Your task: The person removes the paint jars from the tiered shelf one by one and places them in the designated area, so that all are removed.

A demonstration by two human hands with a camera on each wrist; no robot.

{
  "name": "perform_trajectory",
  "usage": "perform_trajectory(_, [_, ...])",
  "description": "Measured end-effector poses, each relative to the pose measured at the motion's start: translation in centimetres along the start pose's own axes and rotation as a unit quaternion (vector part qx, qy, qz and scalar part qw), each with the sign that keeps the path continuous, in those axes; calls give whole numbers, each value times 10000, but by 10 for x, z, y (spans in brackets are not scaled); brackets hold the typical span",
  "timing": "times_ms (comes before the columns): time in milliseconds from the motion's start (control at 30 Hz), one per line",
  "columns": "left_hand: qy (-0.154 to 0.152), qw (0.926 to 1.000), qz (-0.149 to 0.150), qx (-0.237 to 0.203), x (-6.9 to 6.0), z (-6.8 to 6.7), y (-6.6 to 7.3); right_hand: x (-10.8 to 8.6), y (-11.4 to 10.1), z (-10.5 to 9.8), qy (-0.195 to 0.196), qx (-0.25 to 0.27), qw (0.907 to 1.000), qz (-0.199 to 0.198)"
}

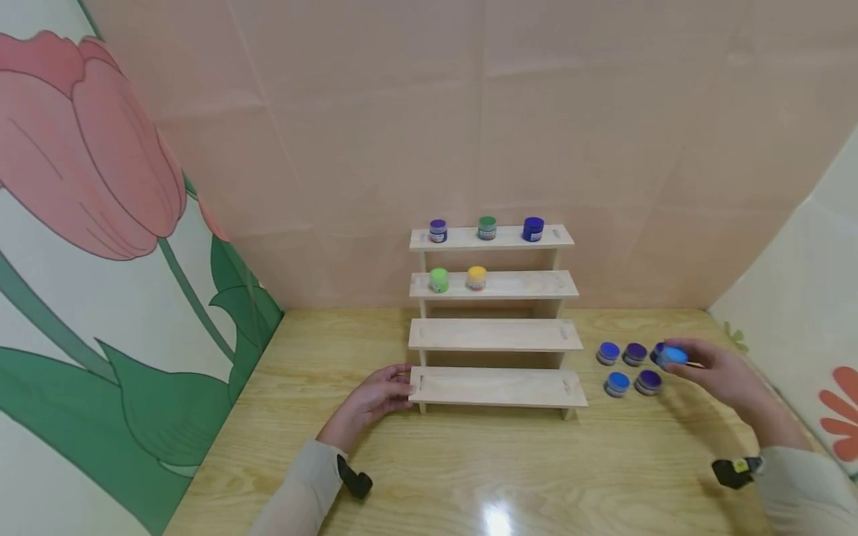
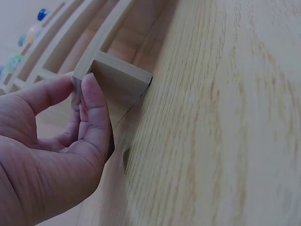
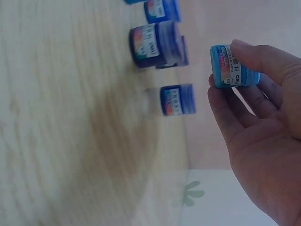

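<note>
A light blue paint jar (image 3: 230, 67) is pinched between the thumb and fingers of my right hand (image 1: 724, 376), held above the table. Below and left of it stand several blue and purple paint jars (image 1: 649, 383). My left hand (image 1: 375, 394) pinches the left end of the lowest step of a wooden tiered rack (image 1: 496, 386); in the left wrist view the thumb and a finger close on the board's corner (image 2: 77, 87). On the rack's top step are a purple jar (image 1: 438, 231), a green jar (image 1: 486, 228) and a dark blue jar (image 1: 532, 229). The second step bears a light green jar (image 1: 439, 280) and a yellow jar (image 1: 477, 278).
The rack stands on a wood-grain table (image 1: 469, 461) against a pinkish back wall covering (image 1: 348, 149). A panel with a painted tulip (image 1: 87, 149) rises at the left. Another white panel (image 1: 804, 283) with flowers borders the table on the right, close to my right arm.
</note>
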State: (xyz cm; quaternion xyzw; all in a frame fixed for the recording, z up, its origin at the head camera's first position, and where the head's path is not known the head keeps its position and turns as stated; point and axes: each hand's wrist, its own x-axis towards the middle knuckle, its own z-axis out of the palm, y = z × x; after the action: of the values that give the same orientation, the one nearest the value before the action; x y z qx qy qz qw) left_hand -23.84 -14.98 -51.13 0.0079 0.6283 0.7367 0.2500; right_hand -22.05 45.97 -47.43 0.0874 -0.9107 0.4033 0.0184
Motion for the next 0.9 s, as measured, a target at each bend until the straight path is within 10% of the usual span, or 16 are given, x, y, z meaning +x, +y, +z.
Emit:
perform_trajectory(333, [-24, 10000, 46, -17, 0, 1, 0, -5, 28, 6, 164, 433, 9989, -33])
perform_trajectory(900, [6, 10000, 4, 14, -1, 0, -1, -3, 53, 13, -125, -496, 9955, 797])
